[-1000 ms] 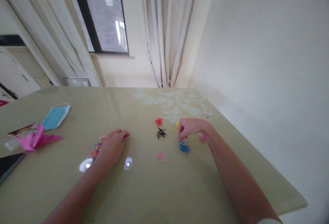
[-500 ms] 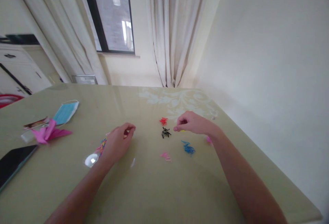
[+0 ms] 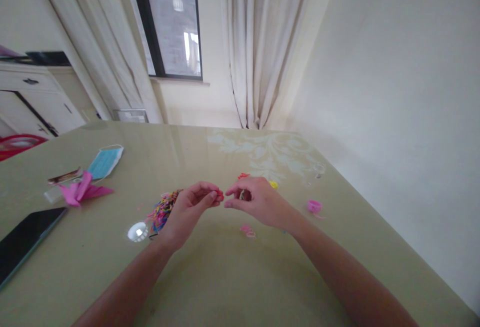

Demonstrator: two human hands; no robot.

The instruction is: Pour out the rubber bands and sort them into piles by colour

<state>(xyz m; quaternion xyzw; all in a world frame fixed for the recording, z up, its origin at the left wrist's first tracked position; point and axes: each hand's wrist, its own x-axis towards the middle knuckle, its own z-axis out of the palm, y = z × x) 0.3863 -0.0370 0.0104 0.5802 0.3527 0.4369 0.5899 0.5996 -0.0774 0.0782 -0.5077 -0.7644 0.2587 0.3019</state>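
Heap of thin, tangled bands (image 3: pixel 162 213)

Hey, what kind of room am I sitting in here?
Probably a room in a home, perhaps a dining or living room: there are long pale curtains beside a window, a white cabinet, and a large table.

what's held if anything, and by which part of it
The left hand pinches a small red item, probably a rubber band; which part cannot be told. The right hand shows nothing held.
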